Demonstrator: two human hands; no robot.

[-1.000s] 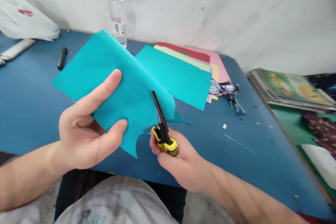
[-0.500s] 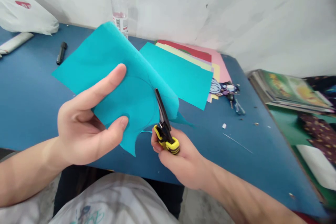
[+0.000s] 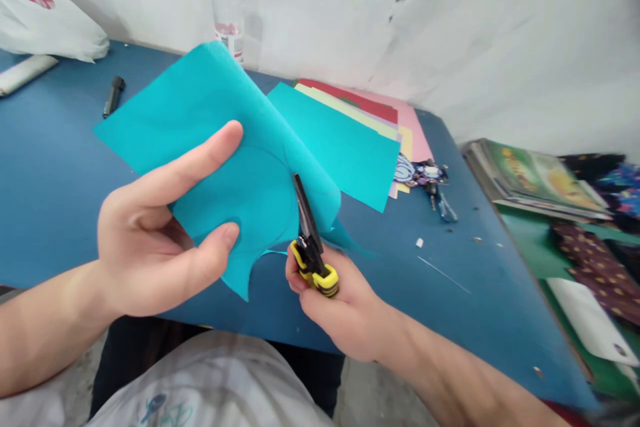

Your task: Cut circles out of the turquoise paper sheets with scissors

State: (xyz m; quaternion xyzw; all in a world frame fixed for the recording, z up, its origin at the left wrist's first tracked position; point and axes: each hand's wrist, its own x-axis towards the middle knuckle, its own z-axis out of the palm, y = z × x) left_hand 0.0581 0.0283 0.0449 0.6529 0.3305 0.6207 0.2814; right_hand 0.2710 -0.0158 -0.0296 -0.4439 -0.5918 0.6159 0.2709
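Over the table [image 3: 380,307], your left hand [image 3: 145,253] is turned palm inward, thumb and forefinger spread across the upper face of the paper [image 3: 260,187], the other fingers mostly hidden; it has hold of the sheet's near left edge. Your right hand [image 3: 345,307] is curled tight round the scissors [image 3: 311,247], blades pointing away, at the paper's cut right side, beside a drawn curve.

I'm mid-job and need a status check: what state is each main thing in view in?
Turquoise paper sheet: left hand holds it up, bent over, partly cut.
Yellow-and-black scissors: in right hand, blades at the sheet.
Clear plastic bottle: upright, base hidden.
Black cylindrical marker: lying down.
Multicoloured paper sheets: flat, overlapping.
White plastic bag: bulging.
Green-covered magazines: stacked, closed.
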